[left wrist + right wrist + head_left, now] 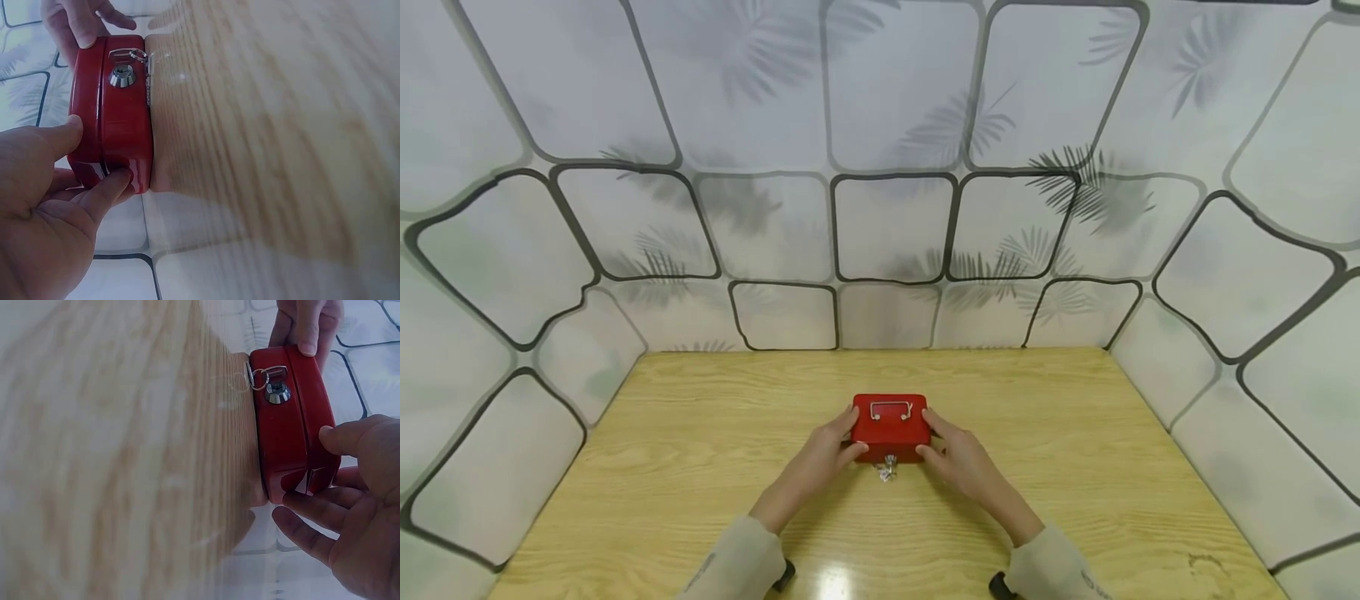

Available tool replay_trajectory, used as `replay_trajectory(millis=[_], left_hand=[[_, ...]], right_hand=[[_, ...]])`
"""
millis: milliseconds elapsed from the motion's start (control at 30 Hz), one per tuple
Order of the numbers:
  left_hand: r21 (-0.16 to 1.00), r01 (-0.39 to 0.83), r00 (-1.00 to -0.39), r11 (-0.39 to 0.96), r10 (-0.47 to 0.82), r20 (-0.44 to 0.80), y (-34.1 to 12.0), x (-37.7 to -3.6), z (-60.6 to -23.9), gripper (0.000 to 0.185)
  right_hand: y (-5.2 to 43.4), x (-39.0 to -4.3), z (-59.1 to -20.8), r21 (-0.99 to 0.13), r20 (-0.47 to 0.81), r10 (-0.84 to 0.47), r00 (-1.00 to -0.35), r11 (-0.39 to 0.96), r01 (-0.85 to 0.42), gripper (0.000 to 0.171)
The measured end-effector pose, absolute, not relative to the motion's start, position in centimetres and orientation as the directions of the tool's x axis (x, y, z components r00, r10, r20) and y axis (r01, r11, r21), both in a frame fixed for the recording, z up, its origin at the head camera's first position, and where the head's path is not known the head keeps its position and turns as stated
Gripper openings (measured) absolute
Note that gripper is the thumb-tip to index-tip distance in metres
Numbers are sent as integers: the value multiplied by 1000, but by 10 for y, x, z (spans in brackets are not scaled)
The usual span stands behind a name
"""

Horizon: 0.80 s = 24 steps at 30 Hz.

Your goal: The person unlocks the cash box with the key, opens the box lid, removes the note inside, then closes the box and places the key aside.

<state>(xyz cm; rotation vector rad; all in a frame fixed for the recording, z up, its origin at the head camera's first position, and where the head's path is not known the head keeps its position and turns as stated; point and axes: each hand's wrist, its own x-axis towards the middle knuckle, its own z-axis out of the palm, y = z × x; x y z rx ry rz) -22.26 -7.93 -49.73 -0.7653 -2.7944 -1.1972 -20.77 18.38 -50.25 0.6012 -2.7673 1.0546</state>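
a pale wooden table (700, 467) with visible grain is walled on three sides by white panels (887, 108) printed with dark rounded outlines and leaf shadows. near its middle sits a small red metal cash box (890, 427), glossy, with rounded corners, a wire handle (891, 408) on the lid and keys (886, 471) hanging from the front lock (122, 75). the left hand (829, 454) grasps its left end, the right hand (958, 457) its right end, thumbs on the front corners.

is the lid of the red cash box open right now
No, the red cash box sits on the wooden table with its lid down flat, and the left hand and right hand grip its two ends.
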Motion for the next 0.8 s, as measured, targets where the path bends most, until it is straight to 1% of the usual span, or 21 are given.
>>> replay_trajectory(millis=[167, 267, 400, 467, 533, 600, 700, 800], left_hand=[[690, 424, -887, 586, 424, 184, -80, -222, -497, 68], [689, 434, -882, 580, 428, 195, -80, -222, -497, 68], [692, 438, -880, 574, 430, 201, -80, -223, -499, 68], [696, 441, -879, 567, 432, 205, -79, -223, -500, 68], [702, 438, -879, 562, 430, 204, -79, -223, -500, 67], [709, 437, -879, 554, 429, 206, -79, -223, -500, 67], [712, 433, -882, 553, 425, 206, -79, -223, -500, 67], [712, 429, -884, 556, 421, 204, -80, -222, -499, 66]], right_hand=[[183, -207, -503, -663, 235, -311, -921, 641, -386, 63], [183, -208, -500, -697, 206, -293, -934, 625, -351, 63], [182, -205, -496, -707, 187, -207, -960, 651, -278, 61], [180, -201, -493, -701, 211, -137, -968, 668, -248, 54], [176, -196, -491, -692, 242, -69, -968, 686, -222, 43], [173, -190, -489, -688, 265, -30, -964, 694, -211, 31], [165, -181, -487, -697, 240, -23, -971, 692, -189, 20], [158, -175, -490, -714, 178, -55, -982, 680, -168, 18]])
